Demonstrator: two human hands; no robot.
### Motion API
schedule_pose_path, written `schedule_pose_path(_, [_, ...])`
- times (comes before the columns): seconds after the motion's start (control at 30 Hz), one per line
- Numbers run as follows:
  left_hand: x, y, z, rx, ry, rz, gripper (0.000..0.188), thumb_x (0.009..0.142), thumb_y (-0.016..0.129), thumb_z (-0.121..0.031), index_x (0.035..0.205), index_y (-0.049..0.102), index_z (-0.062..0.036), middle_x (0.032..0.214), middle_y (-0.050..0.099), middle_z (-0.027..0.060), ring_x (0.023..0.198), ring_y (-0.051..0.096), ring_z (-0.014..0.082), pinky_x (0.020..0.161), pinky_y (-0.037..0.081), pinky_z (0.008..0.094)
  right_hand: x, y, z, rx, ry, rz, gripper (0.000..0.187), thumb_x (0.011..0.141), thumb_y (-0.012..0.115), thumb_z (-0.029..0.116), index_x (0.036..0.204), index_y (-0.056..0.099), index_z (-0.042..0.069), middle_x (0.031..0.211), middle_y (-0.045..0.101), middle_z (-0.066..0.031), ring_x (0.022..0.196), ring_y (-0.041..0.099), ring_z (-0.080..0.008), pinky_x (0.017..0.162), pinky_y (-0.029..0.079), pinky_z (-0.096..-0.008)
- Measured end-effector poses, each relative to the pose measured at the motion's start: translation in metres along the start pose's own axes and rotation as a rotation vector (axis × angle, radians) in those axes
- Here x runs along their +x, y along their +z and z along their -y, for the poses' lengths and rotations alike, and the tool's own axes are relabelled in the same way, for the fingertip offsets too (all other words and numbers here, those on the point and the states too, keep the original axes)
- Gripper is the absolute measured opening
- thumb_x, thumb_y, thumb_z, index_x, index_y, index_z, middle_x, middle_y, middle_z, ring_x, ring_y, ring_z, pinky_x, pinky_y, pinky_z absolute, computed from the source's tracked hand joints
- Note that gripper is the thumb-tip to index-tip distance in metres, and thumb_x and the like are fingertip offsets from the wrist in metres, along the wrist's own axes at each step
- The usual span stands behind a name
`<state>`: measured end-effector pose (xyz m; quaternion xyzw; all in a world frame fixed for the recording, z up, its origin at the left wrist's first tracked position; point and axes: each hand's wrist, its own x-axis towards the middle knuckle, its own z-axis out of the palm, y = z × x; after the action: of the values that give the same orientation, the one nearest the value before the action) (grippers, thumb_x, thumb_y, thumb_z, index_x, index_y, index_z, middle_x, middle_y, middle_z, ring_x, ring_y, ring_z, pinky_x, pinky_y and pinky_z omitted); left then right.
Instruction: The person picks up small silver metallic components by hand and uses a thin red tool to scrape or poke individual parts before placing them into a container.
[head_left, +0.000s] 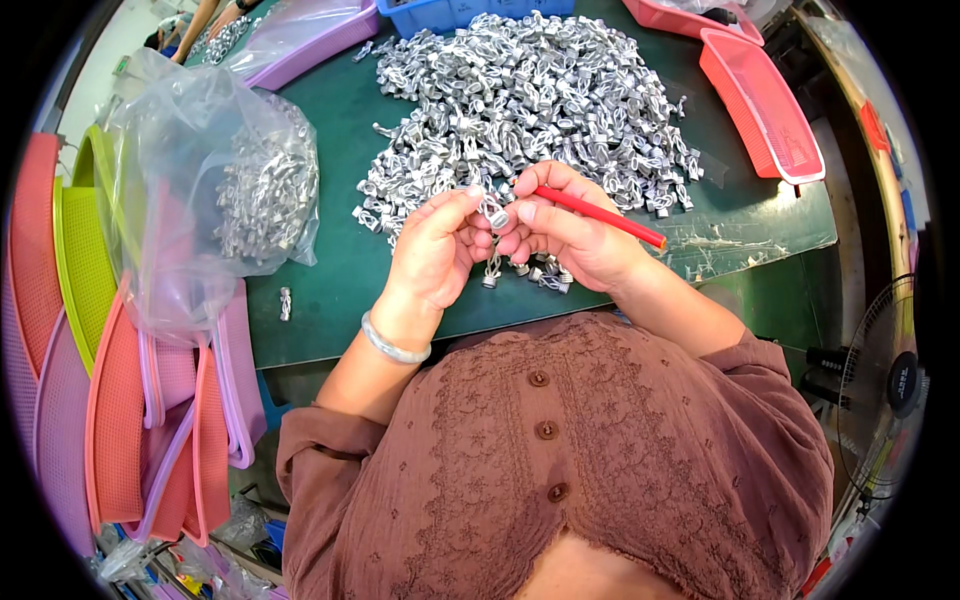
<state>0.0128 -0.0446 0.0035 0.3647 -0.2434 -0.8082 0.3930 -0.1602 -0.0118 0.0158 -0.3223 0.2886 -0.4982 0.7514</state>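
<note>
Over the near side of the green table my hands meet in front of a pile of small silver-grey looped pieces, each with a short round collar. Pinched between the thumb and fingers of my left hand is one looped piece. My right hand is closed around a slim red pen-like stick, its dark tip near that piece. The right fingertips come close to the piece; whether they touch it I cannot tell. A few more pieces lie just below my hands, partly hidden.
On the left, a clear plastic bag holds more looped pieces. One loose piece lies near the front edge. Stacked coloured baskets stand at left, a pink basket at right. A fan stands right. Another person's arm shows far left.
</note>
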Motion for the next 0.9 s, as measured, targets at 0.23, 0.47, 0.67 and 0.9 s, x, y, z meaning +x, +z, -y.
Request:
schedule_pose_path(0.23, [-0.007, 0.006, 0.003, 0.054, 0.153, -0.009, 0.014, 0.085, 0.056, -0.012, 0.095, 0.062, -0.0032, 0.074, 0.061, 0.0041, 0.064, 0.057, 0.0109, 0.06, 0.047, 0.0232, -0.003, -0.001, -0.001, -0.033, -0.009, -0.058, 0.017, 0.084, 0.056, 0.008, 0.096, 0.045, 0.005, 0.08, 0.059, -0.0089, 0.069, 0.061, -0.0161, 0.059, 0.05, -0.0257])
schedule_pose_path(0.47, [-0.01, 0.004, 0.003, 0.095, 0.167, 0.067, 0.021, 0.088, 0.053, -0.013, 0.104, 0.059, -0.0013, 0.08, 0.061, 0.0047, 0.07, 0.056, 0.0106, 0.066, 0.047, 0.0245, -0.004, 0.0, -0.005, -0.087, -0.053, -0.087, 0.024, 0.08, 0.059, 0.001, 0.097, 0.043, 0.005, 0.082, 0.057, -0.0078, 0.071, 0.059, -0.0141, 0.061, 0.05, -0.025])
schedule_pose_path(0.67, [-0.015, 0.006, 0.004, 0.097, 0.17, 0.199, 0.03, 0.09, 0.046, -0.013, 0.117, 0.051, -0.0006, 0.087, 0.059, 0.0054, 0.078, 0.055, 0.0126, 0.076, 0.045, 0.0281, -0.002, -0.003, -0.013, -0.346, -0.27, -0.118, 0.038, 0.072, 0.062, -0.009, 0.102, 0.043, 0.006, 0.09, 0.048, -0.002, 0.083, 0.048, -0.0081, 0.074, 0.044, -0.022])
schedule_pose_path(0.9, [-0.016, 0.005, 0.006, 0.074, 0.204, 0.224, 0.031, 0.091, 0.045, -0.014, 0.118, 0.05, -0.0008, 0.087, 0.06, 0.0054, 0.08, 0.056, 0.0133, 0.078, 0.045, 0.0286, -0.001, -0.005, -0.018, -0.545, -0.412, -0.128, 0.039, 0.073, 0.061, -0.008, 0.104, 0.042, 0.006, 0.09, 0.048, -0.0026, 0.08, 0.049, -0.0079, 0.072, 0.045, -0.0223])
